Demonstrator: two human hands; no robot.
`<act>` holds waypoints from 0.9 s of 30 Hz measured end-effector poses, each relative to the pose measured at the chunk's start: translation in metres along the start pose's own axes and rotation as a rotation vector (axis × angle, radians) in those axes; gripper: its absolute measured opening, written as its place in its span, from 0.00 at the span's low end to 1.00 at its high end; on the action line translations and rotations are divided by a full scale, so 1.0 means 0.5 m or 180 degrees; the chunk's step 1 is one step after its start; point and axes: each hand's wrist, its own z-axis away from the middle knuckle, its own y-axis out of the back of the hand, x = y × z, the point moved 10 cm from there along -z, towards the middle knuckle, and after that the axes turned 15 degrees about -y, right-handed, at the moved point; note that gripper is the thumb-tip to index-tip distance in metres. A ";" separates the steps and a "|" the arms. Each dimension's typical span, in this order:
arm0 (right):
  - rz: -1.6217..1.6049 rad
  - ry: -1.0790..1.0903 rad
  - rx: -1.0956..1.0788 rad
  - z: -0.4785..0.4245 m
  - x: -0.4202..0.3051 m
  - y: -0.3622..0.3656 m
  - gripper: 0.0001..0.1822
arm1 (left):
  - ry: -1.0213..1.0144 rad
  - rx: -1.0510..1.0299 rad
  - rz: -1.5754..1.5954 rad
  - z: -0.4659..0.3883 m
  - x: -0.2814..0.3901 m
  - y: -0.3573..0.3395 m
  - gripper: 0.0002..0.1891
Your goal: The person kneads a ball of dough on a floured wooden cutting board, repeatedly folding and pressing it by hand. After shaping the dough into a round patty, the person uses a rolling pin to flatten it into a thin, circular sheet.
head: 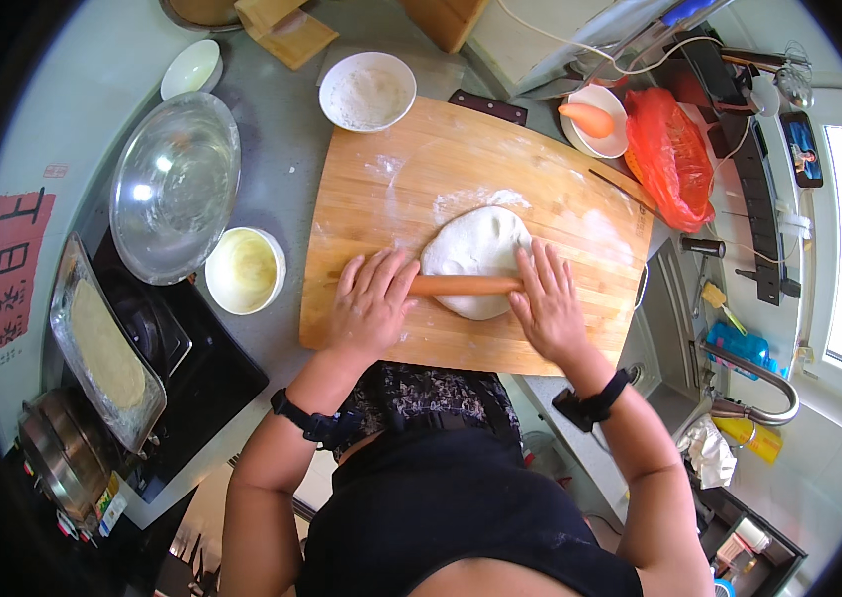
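A flattened piece of pale dough (477, 239) lies on a floured wooden board (361, 201). Across the dough's near part rests a wooden rolling pin (465, 285). My left hand (372, 302) lies over the pin's left end, fingers pointing away from me. Over its right end is my right hand (549, 302), with its fingertips next to the dough's right edge. Both palms hide the ends of the pin. Loose flour (503, 198) is scattered on the board just beyond the dough.
A bowl of flour (368, 91) overlaps the board's far left corner. Left are a metal basin (176, 186), a white bowl (245, 270) and a tray with flat dough (107, 343). Right are a knife handle (488, 107), a carrot (586, 119) in a bowl, a red plastic bag (667, 157) and a faucet (756, 407).
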 end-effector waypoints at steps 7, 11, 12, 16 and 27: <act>-0.0352 -0.0284 0.0859 -0.103 0.054 -0.021 0.35 | -0.0010 -0.0186 -0.0527 -0.133 -0.054 -0.046 0.36; -0.0154 -0.0409 0.0945 -0.199 0.061 0.021 0.35 | -0.0061 -0.0122 -0.0677 -0.222 -0.101 -0.054 0.34; -0.0235 -0.0296 0.0957 -0.185 0.053 0.018 0.34 | -0.0048 -0.0089 -0.0681 -0.226 -0.106 -0.052 0.34; -0.0216 -0.0043 0.0496 -0.043 0.041 -0.016 0.34 | -0.0263 -0.0483 -0.0450 -0.138 -0.030 -0.071 0.37; -0.0565 -0.0260 0.0332 -0.001 0.060 -0.034 0.37 | -0.0355 -0.0681 -0.0436 -0.118 -0.013 -0.079 0.39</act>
